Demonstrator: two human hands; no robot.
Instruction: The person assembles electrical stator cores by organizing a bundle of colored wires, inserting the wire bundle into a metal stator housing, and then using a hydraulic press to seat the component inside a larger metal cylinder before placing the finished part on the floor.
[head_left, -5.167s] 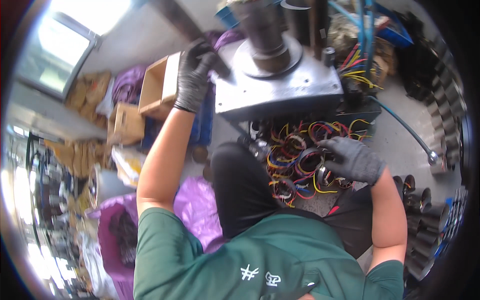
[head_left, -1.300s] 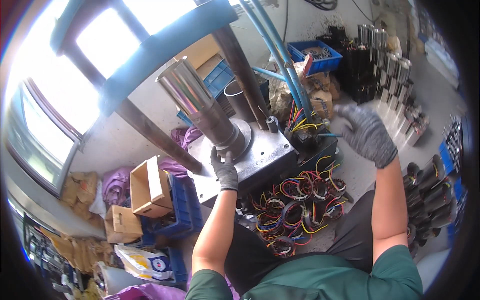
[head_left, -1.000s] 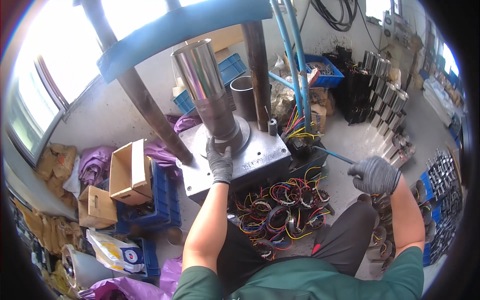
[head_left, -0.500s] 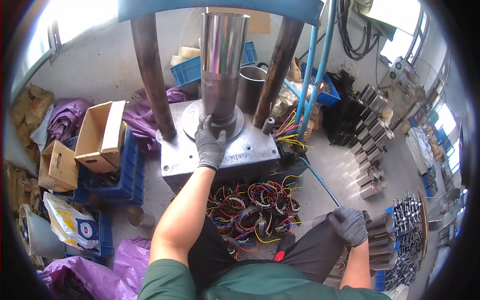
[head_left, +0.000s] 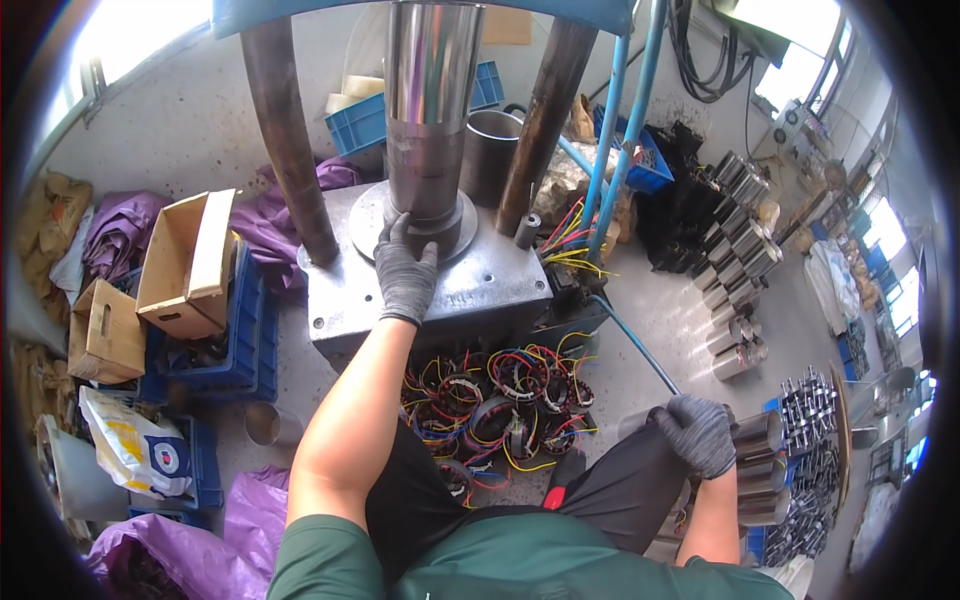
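A tall metal cylinder [head_left: 428, 150], shiny above and duller below, stands upright on a round plate [head_left: 366, 225] on the press table [head_left: 340, 300]. My left hand [head_left: 405, 275], in a grey knit glove, lies at the cylinder's foot. Its fingers are apart, the fingertips touching the lower end and the plate. At the right, my gloved right hand [head_left: 697, 437] is closed round the end of a thin blue lever [head_left: 640, 350] that runs up to the press's side. The lever's end is hidden in the fist.
Several wound stator cores [head_left: 520, 380] with coloured wires lie below the press. Dark posts [head_left: 290, 140] flank the cylinder. Cardboard boxes [head_left: 185, 265] sit on blue crates [head_left: 250, 330] at left. Metal sleeves [head_left: 740, 270] and shafts [head_left: 815, 420] are at right. A wider cylinder [head_left: 490, 160] stands behind.
The whole view has shifted slightly, so the press and cylinder appear a little higher and more to the left. Both hands keep their places at the cylinder's foot and the lever.
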